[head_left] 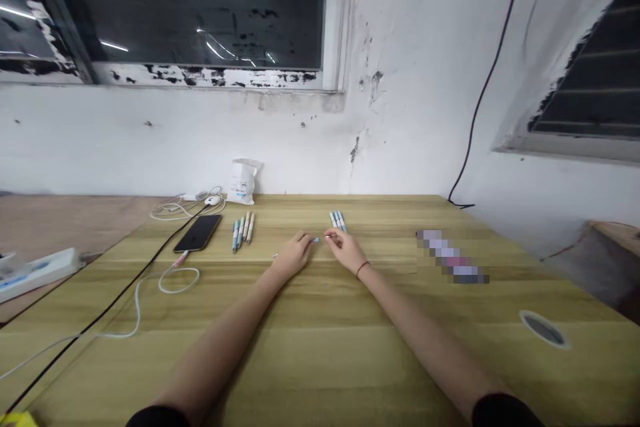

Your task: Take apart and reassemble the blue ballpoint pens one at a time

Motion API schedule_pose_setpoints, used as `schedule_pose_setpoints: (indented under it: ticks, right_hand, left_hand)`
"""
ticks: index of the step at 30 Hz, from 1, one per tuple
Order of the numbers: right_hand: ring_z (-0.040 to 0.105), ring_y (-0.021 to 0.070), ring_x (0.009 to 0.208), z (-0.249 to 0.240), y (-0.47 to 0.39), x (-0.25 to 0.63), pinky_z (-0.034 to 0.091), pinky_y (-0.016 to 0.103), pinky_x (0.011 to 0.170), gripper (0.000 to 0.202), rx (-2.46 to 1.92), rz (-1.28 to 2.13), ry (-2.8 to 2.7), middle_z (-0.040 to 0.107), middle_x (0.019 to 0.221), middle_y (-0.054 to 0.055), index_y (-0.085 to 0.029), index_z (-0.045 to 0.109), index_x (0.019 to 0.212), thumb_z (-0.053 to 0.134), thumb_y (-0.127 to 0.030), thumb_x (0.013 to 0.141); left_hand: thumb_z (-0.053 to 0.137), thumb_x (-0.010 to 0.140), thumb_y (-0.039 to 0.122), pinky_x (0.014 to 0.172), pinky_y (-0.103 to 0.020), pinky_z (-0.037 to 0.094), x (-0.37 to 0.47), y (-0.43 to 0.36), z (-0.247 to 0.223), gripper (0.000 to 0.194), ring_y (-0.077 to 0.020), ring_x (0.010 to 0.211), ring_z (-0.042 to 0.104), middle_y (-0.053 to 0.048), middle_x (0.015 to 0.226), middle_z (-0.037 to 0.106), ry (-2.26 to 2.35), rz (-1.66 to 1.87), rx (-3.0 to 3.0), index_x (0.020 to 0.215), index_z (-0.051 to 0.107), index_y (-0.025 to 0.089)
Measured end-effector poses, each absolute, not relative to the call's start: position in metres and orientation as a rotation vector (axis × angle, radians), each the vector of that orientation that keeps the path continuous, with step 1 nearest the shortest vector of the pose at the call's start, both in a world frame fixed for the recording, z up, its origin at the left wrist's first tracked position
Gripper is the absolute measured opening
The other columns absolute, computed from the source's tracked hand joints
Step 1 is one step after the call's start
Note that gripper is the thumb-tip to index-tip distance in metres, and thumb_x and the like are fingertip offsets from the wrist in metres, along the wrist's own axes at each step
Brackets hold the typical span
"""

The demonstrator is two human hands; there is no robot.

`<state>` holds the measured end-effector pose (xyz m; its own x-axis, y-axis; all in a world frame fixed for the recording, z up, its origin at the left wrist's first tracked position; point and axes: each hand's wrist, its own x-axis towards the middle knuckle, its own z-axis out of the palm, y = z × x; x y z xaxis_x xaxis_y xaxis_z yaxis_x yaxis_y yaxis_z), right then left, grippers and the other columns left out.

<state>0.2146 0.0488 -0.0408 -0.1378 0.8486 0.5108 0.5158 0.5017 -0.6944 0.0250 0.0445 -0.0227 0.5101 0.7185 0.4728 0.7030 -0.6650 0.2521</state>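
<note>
My left hand (pixel 295 252) is closed around a marker pen, mostly hidden under the fingers. Its pale blue end (pixel 315 240) sticks out to the right, and a thin light end shows on the left. Just across a small gap, my right hand (pixel 346 251) pinches a small pale pen cap (pixel 328 236) between thumb and fingers. Right behind that hand lie several light blue marker pens (pixel 338 219), side by side. Further left, a row of blue and beige marker pens (pixel 243 229) rests on the wooden table (pixel 320 360).
A black phone (pixel 199 233) lies at the left with a white cable (pixel 137 307) plugged in. Behind it are coiled cables and a white packet (pixel 243 180). A blurred-out long object (pixel 453 257) lies at right, near a round cable hole (pixel 544 329). A power strip (pixel 40 273) sits far left.
</note>
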Motion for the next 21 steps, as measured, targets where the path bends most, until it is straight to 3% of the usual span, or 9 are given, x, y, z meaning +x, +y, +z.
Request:
schedule_pose_setpoints:
  ticks: [15,21]
  right_hand:
    - [0.063,0.0151,0.075,-0.0376,0.0453,0.213,0.049,0.028,0.069,0.016,-1.055,0.543,-1.917,0.068,0.085,0.002,-0.022,0.061,0.093,0.051,-0.028,0.083]
    - [0.055,0.0131,0.054,-0.036,0.0429,0.2135,0.044,0.026,0.058,0.035,-1.179,0.478,-1.941,0.06,0.057,-0.001,-0.02,0.058,0.065,0.042,-0.041,0.088]
  left_hand:
    - [0.037,0.091,0.021,0.086,-0.03,0.044,0.0219,0.0433,-0.025,0.026,-0.0166,0.095,0.054,-0.007,0.104,0.054,1.112,0.899,2.755,0.111,0.053,0.02]
    - [0.038,0.091,0.021,0.086,-0.029,0.044,0.0238,0.0401,-0.022,0.025,-0.016,0.095,0.055,-0.007,0.104,0.055,1.09,0.891,2.734,0.111,0.053,0.021]
